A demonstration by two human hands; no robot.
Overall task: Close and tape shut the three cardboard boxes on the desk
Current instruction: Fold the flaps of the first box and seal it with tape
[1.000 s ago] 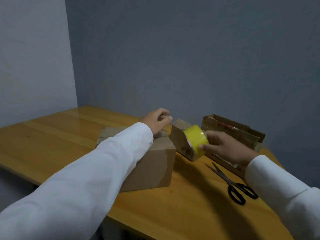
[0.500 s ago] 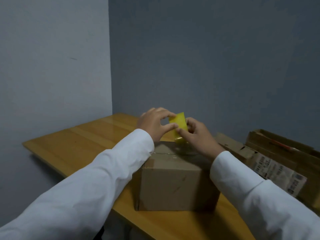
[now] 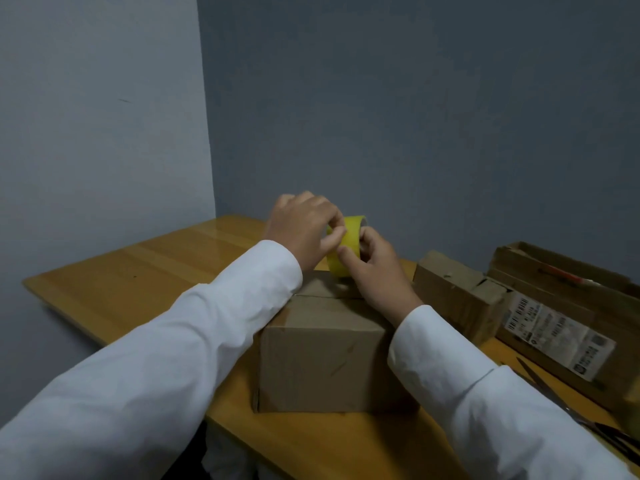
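A closed brown cardboard box (image 3: 322,358) stands in front of me on the wooden desk (image 3: 166,271). Above its far edge both hands hold a yellow tape roll (image 3: 349,244). My right hand (image 3: 377,268) grips the roll from the right side. My left hand (image 3: 304,230) pinches at the roll's surface with thumb and fingertips. To the right lies a smaller cardboard box (image 3: 457,299), and behind it a longer box (image 3: 568,306) with a white label, its top flaps open.
Black scissors (image 3: 568,410) lie on the desk at the right, partly hidden by my right sleeve. Grey walls close in behind and to the left. The desk's front edge runs just below the near box.
My right hand carried the tape roll from near the small box over to the big box. My left hand came off the box top and now pinches at the roll. The view swung left.
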